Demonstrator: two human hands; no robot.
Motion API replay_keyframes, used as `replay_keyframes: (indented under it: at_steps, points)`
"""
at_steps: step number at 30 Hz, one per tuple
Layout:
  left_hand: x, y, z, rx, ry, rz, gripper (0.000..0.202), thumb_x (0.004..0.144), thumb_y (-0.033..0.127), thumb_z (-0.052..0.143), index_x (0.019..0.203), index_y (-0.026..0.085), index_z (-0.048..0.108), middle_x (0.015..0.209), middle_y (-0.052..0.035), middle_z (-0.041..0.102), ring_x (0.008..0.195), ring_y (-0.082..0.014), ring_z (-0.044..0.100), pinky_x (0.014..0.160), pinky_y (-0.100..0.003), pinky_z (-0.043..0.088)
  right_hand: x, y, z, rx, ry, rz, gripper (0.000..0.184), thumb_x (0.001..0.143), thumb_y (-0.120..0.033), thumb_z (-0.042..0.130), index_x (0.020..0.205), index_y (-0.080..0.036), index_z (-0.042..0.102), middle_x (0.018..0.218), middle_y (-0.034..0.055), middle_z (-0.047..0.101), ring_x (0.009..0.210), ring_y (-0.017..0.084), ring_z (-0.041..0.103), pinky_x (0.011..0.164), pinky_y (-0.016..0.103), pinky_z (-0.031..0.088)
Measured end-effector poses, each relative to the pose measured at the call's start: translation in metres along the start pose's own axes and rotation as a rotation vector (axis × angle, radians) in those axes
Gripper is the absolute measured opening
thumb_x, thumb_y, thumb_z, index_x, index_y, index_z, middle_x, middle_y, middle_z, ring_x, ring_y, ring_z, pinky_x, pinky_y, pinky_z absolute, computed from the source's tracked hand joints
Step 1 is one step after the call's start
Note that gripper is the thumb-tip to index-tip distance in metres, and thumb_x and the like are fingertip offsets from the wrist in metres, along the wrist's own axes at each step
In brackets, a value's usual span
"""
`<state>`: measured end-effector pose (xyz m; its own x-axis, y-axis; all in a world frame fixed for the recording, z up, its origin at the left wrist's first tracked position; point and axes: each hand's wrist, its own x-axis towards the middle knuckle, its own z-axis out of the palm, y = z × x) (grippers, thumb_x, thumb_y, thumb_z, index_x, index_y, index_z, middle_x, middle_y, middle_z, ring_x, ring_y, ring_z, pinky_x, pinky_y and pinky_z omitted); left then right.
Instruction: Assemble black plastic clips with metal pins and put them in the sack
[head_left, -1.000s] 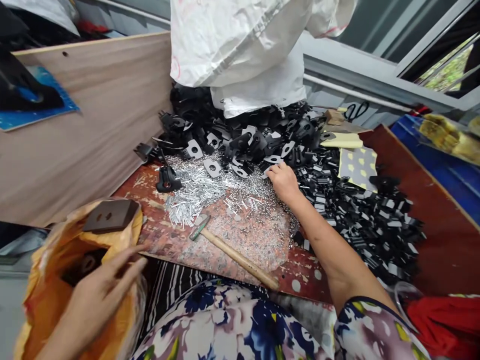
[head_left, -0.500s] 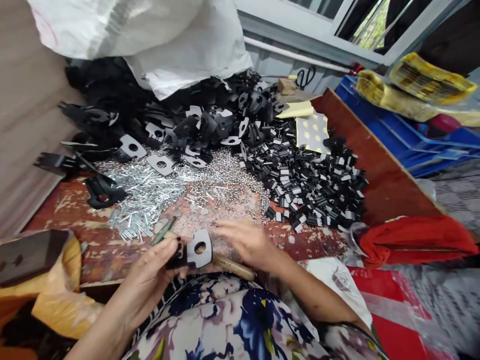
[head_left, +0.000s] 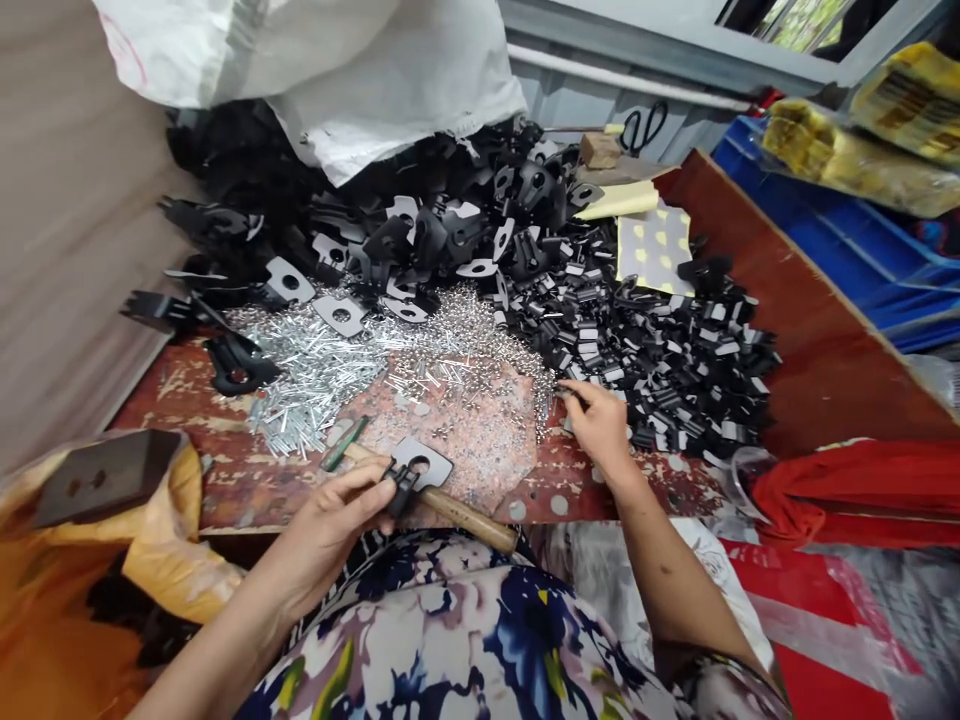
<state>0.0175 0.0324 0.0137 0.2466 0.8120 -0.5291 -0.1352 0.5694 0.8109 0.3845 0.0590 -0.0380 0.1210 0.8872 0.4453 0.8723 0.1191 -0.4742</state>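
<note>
My left hand (head_left: 337, 515) is closed around a black plastic clip part (head_left: 422, 463) with a flat grey face and a round hole, held low over the table's front edge. Beneath it lies a tool with a wooden handle (head_left: 469, 522) and a green end (head_left: 345, 443), partly covered by hand and part. My right hand (head_left: 600, 420) is at the near left edge of a heap of small black clips (head_left: 660, 360). Its thumb and forefinger are pinched together beside small shiny metal beads (head_left: 487, 335); what they hold is too small to name.
Thin metal pins (head_left: 315, 365) lie heaped left of the beads. Behind them larger black parts (head_left: 427, 235) are piled under a white sack (head_left: 405, 80). A brown board (head_left: 795, 270) borders the right side. A yellow bag (head_left: 172, 530) stands at the left front.
My right hand has moved right and forward, from beside the held part to the heap of small clips. The part in my left hand has turned slightly. The whole view has shifted.
</note>
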Motion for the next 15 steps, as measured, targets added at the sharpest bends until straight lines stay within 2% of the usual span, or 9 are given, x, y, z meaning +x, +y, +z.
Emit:
replay_keyframes:
  at_steps: [2, 3, 6, 9, 11, 15]
  points:
    - [0.001, -0.002, 0.004, 0.030, -0.006, 0.020, 0.030, 0.064, 0.042, 0.094, 0.074, 0.017, 0.080, 0.096, -0.0065, 0.063, 0.077, -0.0163, 0.055, 0.056, -0.024, 0.054, 0.006, -0.027, -0.003, 0.011, 0.099, 0.006, 0.023, 0.094, -0.024, 0.057, 0.104, -0.026, 0.078, 0.097, 0.0080, 0.078, 0.093, 0.026, 0.071, 0.095, 0.049, 0.054]
    - [0.002, -0.003, 0.007, 0.025, -0.008, 0.019, 0.029, 0.063, 0.041, 0.094, 0.073, 0.018, 0.080, 0.098, -0.0061, 0.062, 0.077, -0.0163, 0.055, 0.057, -0.025, 0.056, 0.007, -0.045, -0.003, 0.036, 0.108, -0.028, 0.021, 0.094, -0.024, 0.059, 0.102, -0.027, 0.078, 0.093, 0.0060, 0.077, 0.091, 0.026, 0.070, 0.100, 0.051, 0.052]
    - [0.005, -0.007, 0.017, -0.049, -0.058, 0.020, 0.027, 0.064, 0.040, 0.093, 0.077, 0.019, 0.081, 0.097, -0.0044, 0.061, 0.077, -0.0156, 0.057, 0.063, -0.028, 0.059, 0.000, -0.107, 0.004, 0.195, -0.049, -0.200, 0.021, 0.093, -0.022, 0.060, 0.098, -0.033, 0.076, 0.081, -0.0008, 0.073, 0.082, 0.023, 0.067, 0.110, 0.056, 0.042]
    - [0.008, -0.007, 0.025, -0.109, -0.136, 0.041, 0.027, 0.071, 0.041, 0.090, 0.081, 0.018, 0.081, 0.091, -0.0037, 0.062, 0.075, -0.0153, 0.061, 0.069, -0.029, 0.060, -0.013, -0.152, 0.023, 0.361, -0.164, -0.260, 0.022, 0.094, -0.020, 0.057, 0.095, -0.033, 0.075, 0.075, -0.0028, 0.069, 0.078, 0.020, 0.064, 0.114, 0.057, 0.038]
    - [0.008, -0.006, 0.027, -0.123, -0.161, 0.054, 0.028, 0.073, 0.042, 0.088, 0.083, 0.018, 0.080, 0.088, -0.0037, 0.064, 0.072, -0.0145, 0.063, 0.070, -0.029, 0.059, -0.019, -0.165, 0.034, 0.422, -0.167, -0.238, 0.023, 0.095, -0.020, 0.055, 0.095, -0.032, 0.075, 0.072, -0.0028, 0.066, 0.076, 0.019, 0.062, 0.115, 0.056, 0.037]
    - [0.007, -0.006, 0.023, -0.165, -0.167, 0.086, 0.028, 0.075, 0.042, 0.087, 0.084, 0.017, 0.079, 0.089, -0.0042, 0.066, 0.071, -0.0142, 0.064, 0.068, -0.027, 0.058, -0.024, -0.167, 0.046, 0.470, -0.175, -0.201, 0.027, 0.094, -0.018, 0.053, 0.100, -0.031, 0.076, 0.074, -0.0020, 0.065, 0.078, 0.019, 0.061, 0.116, 0.057, 0.035]
